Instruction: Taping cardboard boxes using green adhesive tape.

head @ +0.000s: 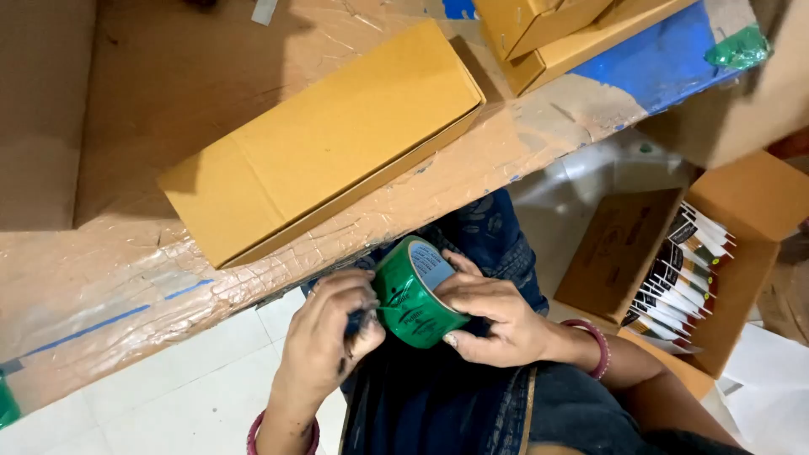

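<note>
A roll of green packing tape (410, 297) sits between both my hands, over my lap. My right hand (493, 313) wraps around the roll from the right side. With fingers bent, my left hand (329, 333) presses at the roll's left edge, pinching the tape surface. A closed yellow-brown cardboard box (324, 143) lies on the tape-covered work table (126, 278) just beyond my hands, untouched.
More yellow-brown boxes (556, 34) are stacked at the table's far right, by a blue patch and a green tape scrap (740, 46). An open carton (742, 253) holding several flat printed packets (678, 278) stands on the floor to my right. White tiled floor lies below.
</note>
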